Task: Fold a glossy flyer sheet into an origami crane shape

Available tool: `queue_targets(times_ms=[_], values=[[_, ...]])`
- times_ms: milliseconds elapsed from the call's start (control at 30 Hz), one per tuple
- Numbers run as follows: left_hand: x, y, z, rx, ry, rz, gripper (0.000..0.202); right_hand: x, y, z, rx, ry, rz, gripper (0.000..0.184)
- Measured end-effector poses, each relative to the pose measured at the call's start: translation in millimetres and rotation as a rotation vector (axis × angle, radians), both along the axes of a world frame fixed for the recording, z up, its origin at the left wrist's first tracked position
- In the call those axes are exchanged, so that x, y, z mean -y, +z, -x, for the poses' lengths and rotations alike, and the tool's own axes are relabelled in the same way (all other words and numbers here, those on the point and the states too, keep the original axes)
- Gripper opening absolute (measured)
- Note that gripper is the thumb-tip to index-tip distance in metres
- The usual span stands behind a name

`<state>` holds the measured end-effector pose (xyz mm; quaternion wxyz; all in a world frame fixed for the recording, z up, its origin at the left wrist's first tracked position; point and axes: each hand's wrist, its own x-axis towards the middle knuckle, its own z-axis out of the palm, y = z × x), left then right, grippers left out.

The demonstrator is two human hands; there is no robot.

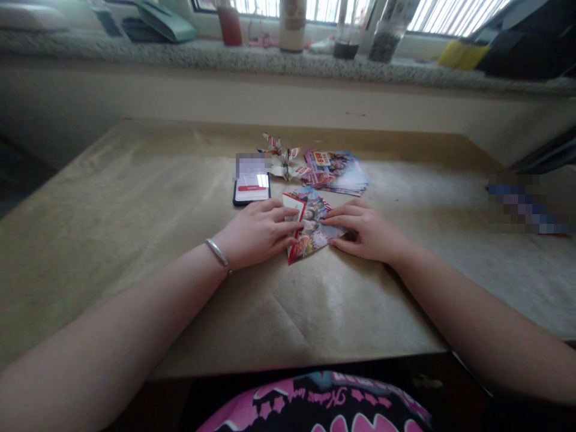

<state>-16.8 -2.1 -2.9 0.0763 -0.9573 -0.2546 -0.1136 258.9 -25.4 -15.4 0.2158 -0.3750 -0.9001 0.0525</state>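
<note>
A colourful printed paper sheet (312, 231), partly folded, lies on the brown paper-covered table (135, 240) in front of me. My left hand (256, 233), with a silver bracelet at the wrist, presses its fingers on the sheet's left folded edge. My right hand (366, 231) lies flat on the sheet's right side, fingers stretched out. Just behind the sheet sit a stack of similar printed sheets (337, 171) and folded paper cranes (283, 159). A phone (251, 187) with a lit screen lies left of the stack.
A stone windowsill (225, 57) runs along the back with jars, a red cup (230, 25), a green pouch and yellow items. A blurred object (531, 204) lies at the table's right side.
</note>
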Motion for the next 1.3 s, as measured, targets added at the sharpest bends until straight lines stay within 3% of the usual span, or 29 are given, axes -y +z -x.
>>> queue_targets(times_ms=[167, 367, 467, 600, 733, 1067, 1300], values=[[8.1, 4.7, -4.6, 0.021, 0.045, 0.062, 0.034, 0.3, 2.7, -0.4, 0.037, 0.001, 0.002, 0.034], [9.2, 3.3, -3.9, -0.05, 0.055, 0.099, 0.064, 5.6, 8.7, 4.3, 0.127, -0.03, -0.113, 0.041], [9.0, 2.4, -3.8, -0.062, 0.082, 0.101, 0.069, 7.1, 10.8, 6.6, 0.141, -0.02, -0.153, 0.033], [7.3, 3.1, -4.1, -0.014, 0.059, 0.075, 0.047, 6.4, 10.7, 7.1, 0.146, 0.018, -0.145, 0.021], [5.0, 4.4, -3.9, 0.031, 0.021, 0.043, 0.031, 5.8, 9.6, 6.6, 0.146, 0.021, -0.164, 0.029], [0.9, 4.9, -2.4, 0.071, -0.033, 0.067, 0.026, 4.3, 6.3, 4.1, 0.056, 0.11, -0.127, 0.03], [-2.0, 7.5, 3.3, 0.036, -0.097, 0.11, 0.026, 6.9, 8.7, 8.7, 0.056, 0.115, -0.003, 0.01]])
